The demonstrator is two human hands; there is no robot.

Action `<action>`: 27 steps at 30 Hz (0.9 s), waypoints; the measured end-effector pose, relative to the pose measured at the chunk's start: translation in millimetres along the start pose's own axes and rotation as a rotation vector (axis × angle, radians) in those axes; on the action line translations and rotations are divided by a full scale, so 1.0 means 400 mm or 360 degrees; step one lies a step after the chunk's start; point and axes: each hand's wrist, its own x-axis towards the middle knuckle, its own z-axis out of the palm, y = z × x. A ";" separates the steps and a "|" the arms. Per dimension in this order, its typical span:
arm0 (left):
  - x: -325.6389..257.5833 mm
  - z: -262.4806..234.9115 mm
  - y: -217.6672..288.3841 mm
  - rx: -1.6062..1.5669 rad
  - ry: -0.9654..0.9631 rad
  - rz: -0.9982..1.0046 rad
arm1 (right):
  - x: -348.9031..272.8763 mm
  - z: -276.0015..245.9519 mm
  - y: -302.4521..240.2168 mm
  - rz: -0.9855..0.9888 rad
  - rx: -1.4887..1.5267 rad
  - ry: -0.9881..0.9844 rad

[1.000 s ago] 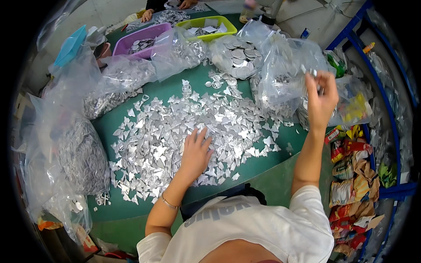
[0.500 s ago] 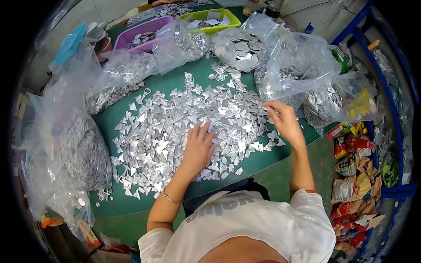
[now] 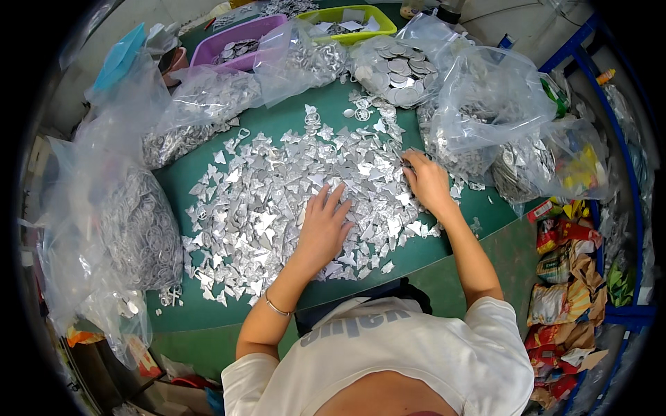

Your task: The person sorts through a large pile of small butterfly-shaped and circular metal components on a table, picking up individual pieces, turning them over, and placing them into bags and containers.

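A broad heap of small flat silvery metal pieces (image 3: 277, 201), many pointed or winged in outline, is spread over the green tabletop (image 3: 208, 315). My left hand (image 3: 325, 227) lies on the front middle of this heap, its fingers spread and nothing seen in them. At the heap's right edge, my right hand (image 3: 428, 182) reaches down with bent fingers, thumb and forefinger apart over the pieces. Its fingertips touch or nearly touch the metal there. A few ring-shaped pieces (image 3: 362, 112) lie behind the heap.
Clear plastic bags of metal parts ring the work area: rings (image 3: 142, 229) at left, round discs (image 3: 399, 73) behind, more parts (image 3: 513, 163) at right. A purple bin (image 3: 208, 52) and a yellow-green bin (image 3: 385, 26) stand at the back. A blue rack (image 3: 603, 139) rises at right.
My right hand has moved left and in over the heap's right edge. My left hand stays spread on the heap. The whole view has shifted slightly.
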 end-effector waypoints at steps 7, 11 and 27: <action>-0.001 -0.004 0.007 0.0049 -0.0016 -0.0018 | -0.017 -0.056 -0.036 0.0026 0.0318 -0.0058; 0.002 -0.006 0.002 0.0009 0.0007 0.0007 | 0.089 -0.016 -0.017 -0.0047 0.0282 -0.0023; -0.001 0.000 -0.003 0.0016 -0.0007 0.0003 | 0.002 -0.043 -0.017 0.0814 0.1804 -0.0443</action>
